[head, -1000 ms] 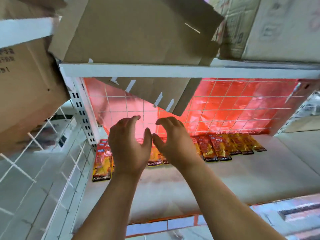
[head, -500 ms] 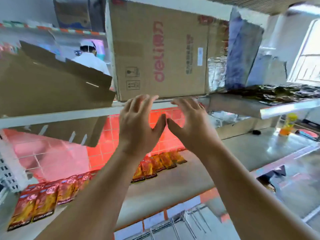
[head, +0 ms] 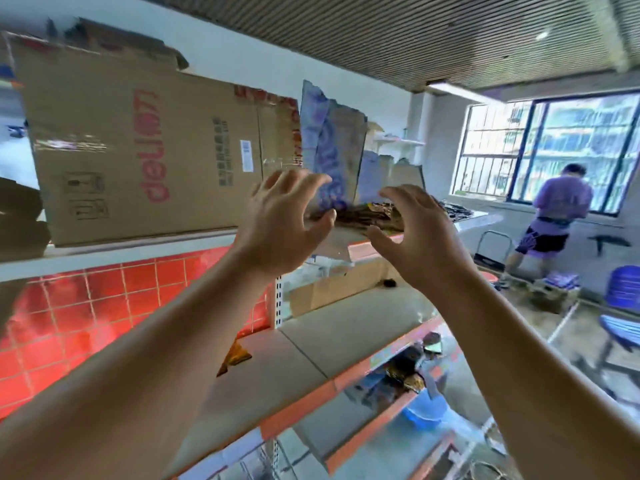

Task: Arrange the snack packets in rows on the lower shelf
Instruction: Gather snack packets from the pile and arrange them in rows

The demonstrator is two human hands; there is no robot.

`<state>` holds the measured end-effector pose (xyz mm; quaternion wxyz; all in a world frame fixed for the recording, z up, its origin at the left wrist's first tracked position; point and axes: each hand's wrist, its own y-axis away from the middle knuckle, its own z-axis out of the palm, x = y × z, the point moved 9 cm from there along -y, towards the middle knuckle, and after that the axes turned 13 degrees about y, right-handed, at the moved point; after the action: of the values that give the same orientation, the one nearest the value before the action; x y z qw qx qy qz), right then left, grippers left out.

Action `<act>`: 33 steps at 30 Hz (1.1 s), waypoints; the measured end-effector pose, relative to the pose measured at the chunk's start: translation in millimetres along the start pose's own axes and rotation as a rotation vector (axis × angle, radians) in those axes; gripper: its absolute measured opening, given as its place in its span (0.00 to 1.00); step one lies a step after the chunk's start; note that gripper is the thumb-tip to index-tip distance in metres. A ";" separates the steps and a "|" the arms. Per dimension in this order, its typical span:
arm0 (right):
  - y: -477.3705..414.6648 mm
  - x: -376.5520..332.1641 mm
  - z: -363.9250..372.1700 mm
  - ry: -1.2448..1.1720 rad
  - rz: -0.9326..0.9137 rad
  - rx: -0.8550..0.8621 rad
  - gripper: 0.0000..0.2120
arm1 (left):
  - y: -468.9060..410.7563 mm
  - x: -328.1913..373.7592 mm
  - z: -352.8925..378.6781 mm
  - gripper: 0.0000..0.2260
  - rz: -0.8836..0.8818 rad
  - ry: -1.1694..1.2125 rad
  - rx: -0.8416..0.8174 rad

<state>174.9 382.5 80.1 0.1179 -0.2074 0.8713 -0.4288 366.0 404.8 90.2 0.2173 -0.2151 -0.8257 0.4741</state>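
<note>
Left hand and right hand both hover spread and empty just in front of the snack packets heaped on the upper shelf, they look light, floppy and slick, so I'd scoop a stack by the edges.

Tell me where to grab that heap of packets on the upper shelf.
Take the packet heap by its two ends, left hand and right hand coming in from the front. It lies low, wide and loose, so one hand would likely spill it.
</note>
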 end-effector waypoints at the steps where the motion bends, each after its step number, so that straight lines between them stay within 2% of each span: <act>1: -2.9 10.9 1.1 0.014 0.004 0.002 0.26 | -6.7 -0.4 9.2 0.24 0.005 0.002 -0.012; 10: -48.8 77.3 60.3 0.091 0.034 -0.056 0.22 | -53.5 -54.0 93.2 0.23 -0.036 0.032 -0.109; 14: -79.2 98.0 97.7 0.104 0.027 -0.115 0.20 | -80.0 -94.3 148.5 0.24 -0.115 0.083 -0.221; 19: -129.7 127.9 145.0 0.145 0.035 -0.168 0.20 | -107.9 -138.7 217.2 0.17 -0.172 0.158 -0.353; 27: -183.2 163.1 211.8 0.149 0.035 -0.238 0.19 | -152.7 -193.7 277.6 0.11 -0.216 0.202 -0.376; 30: -194.3 175.4 231.1 0.124 0.021 -0.251 0.18 | -160.1 -214.1 298.6 0.14 -0.261 0.175 -0.417; 33: -205.5 182.0 248.5 0.122 0.002 -0.266 0.17 | -163.2 -235.5 321.3 0.19 -0.352 0.127 -0.528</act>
<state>162.4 12.5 88.5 0.0365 -0.1939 0.9262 -0.3212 352.3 -23.5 50.2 0.2836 -0.1472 -0.9295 0.1843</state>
